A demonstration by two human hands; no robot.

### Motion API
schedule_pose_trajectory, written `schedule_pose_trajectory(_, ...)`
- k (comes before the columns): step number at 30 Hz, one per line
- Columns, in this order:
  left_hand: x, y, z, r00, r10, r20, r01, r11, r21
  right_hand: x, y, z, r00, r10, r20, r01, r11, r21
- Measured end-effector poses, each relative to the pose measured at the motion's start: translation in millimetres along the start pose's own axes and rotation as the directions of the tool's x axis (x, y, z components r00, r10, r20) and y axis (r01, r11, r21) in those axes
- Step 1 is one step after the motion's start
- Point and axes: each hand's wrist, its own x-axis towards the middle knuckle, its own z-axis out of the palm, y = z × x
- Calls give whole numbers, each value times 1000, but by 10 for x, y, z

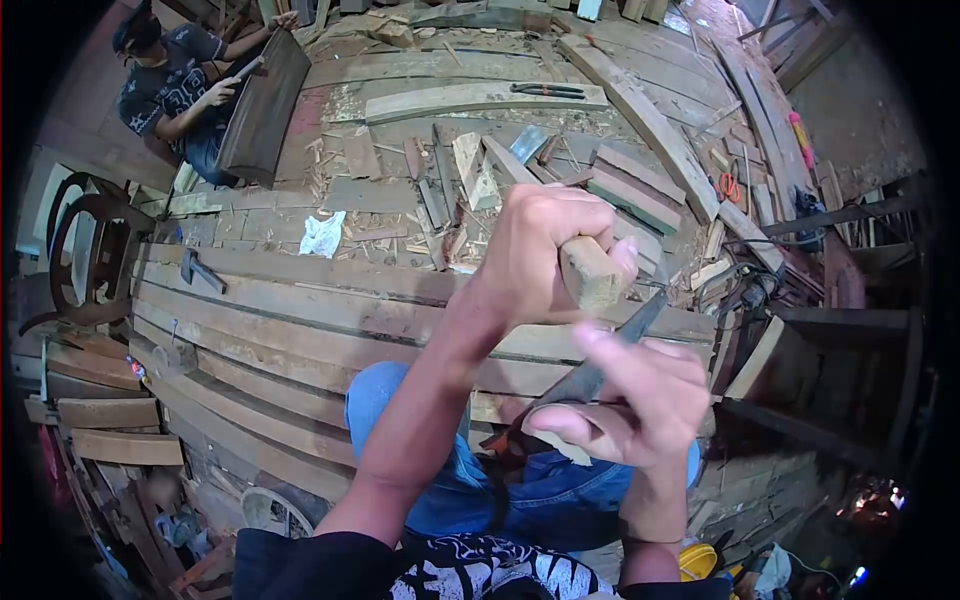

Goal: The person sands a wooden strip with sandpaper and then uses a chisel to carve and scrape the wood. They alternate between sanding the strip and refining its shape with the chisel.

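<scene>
We count 1 wood blk (pixel 592 277), 1 blade (pixel 578 384), 1 hammer (pixel 205 273), 1 rag (pixel 322 234). Our L hand (pixel 545 240) is fisted round blk, above planks (pixel 280 326); our R hand (pixel 655 405), just below, is half-curled, idx out, can't tell if it's gripping anything.

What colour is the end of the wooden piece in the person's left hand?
The end of the wooden piece is pale tan; the head view shows it best.
</scene>
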Motion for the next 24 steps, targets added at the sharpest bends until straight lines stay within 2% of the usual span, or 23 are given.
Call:
schedule_pose_trajectory(2,7,19,-1,999,-43,5,43,999,-19,32,-95,-22,950,237,-201,-236,971,29)
schedule_pose_trajectory(3,5,8,12,999,-43,4,43,999,-19,63,-104,-18,936,288,-202,-273,957,98)
schedule_pose_trajectory(4,0,-12,34,1000,-12,-16,11,999,-32,64,-61,-34,936,288,-202,-273,957,98)
schedule_pose_trajectory(5,1,-23,47,999,21,-36,-22,999,-45,49,9,-67,987,145,-68,-142,989,42)
schedule_pose_trajectory(6,7,-16,48,999,22,-33,-23,999,-46,34,58,-84,997,3,75,-3,1000,4)
schedule_pose_trajectory(7,13,-6,43,999,29,-37,-31,998,-48,24,76,-76,994,-64,84,62,998,29)
schedule_pose_trajectory(8,17,2,39,999,36,-41,-38,998,-50,19,69,-61,995,-62,83,60,998,28)
schedule_pose_trajectory(11,15,5,22,1000,1,-14,-2,999,-49,22,0,-36,989,85,-120,-87,996,-5)
schedule_pose_trajectory(12,14,6,30,1000,2,-14,-3,999,-49,-11,18,-10,977,91,-192,-98,995,-25)
schedule_pose_trajectory(14,13,4,53,998,33,-47,-36,997,-69,15,-58,39,923,255,-287,-244,967,71)
schedule_pose_trajectory(15,19,4,44,999,39,-32,-41,997,-61,7,-10,28,923,255,-288,-246,967,70)
schedule_pose_trajectory(16,19,15,46,999,40,-31,-42,997,-63,-5,77,11,981,128,-145,-126,992,20)
schedule_pose_trajectory(17,16,31,50,999,23,-25,-24,999,-47,-15,123,-2,1000,-1,9,1,1000,-11)
schedule_pose_trajectory(20,10,28,74,999,18,-37,-19,1000,-24,-6,60,-24,998,-18,65,19,1000,-7)
schedule_pose_trajectory(21,9,23,72,1000,6,-24,-6,1000,-26,1,38,26,997,37,-61,-34,998,47)
schedule_pose_trajectory(22,6,19,72,1000,-7,-12,7,1000,-30,7,2,44,997,39,-60,-36,998,48)
schedule_pose_trajectory(24,22,1,66,999,32,-17,-33,998,-61,33,-64,28,917,263,-301,-236,964,123)
